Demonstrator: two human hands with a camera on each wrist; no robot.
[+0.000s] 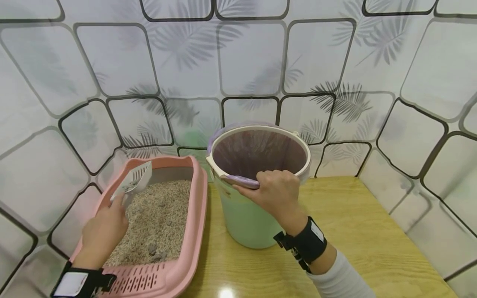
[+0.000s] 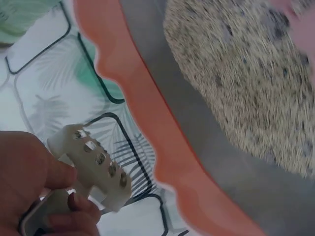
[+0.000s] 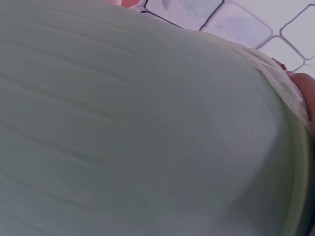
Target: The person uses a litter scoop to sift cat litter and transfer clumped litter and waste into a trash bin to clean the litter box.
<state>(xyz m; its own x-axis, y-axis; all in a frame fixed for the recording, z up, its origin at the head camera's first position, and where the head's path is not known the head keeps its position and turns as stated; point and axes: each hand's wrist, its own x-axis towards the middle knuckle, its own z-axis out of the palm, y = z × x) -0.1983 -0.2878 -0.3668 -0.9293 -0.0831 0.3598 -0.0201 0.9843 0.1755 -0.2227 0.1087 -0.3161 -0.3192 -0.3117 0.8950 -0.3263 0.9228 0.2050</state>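
Note:
My left hand [image 1: 104, 231] grips the handle of a pale slotted litter scoop [image 1: 137, 177], raised over the left rim of a pink litter box [image 1: 200, 198]. Small dark bits show in the scoop's bowl. Sandy litter [image 1: 160, 223] with a few dark clumps fills the box below. In the left wrist view, thumb and fingers curl round the scoop's neck [image 2: 93, 162]. My right hand [image 1: 277, 192] grips the near rim of a green bin [image 1: 242, 215], fingers over the edge. A purple bag [image 1: 240, 180] lines the bin and folds over its white ring [image 1: 306, 167].
Box and bin stand side by side on a wooden table [image 1: 335, 231], the box at left. A patterned curtain [image 1: 249, 58] encloses the back and both sides. The box's front has a slotted ledge [image 1: 139, 279]. In the right wrist view, the bin's wall [image 3: 147, 123] fills most of the frame.

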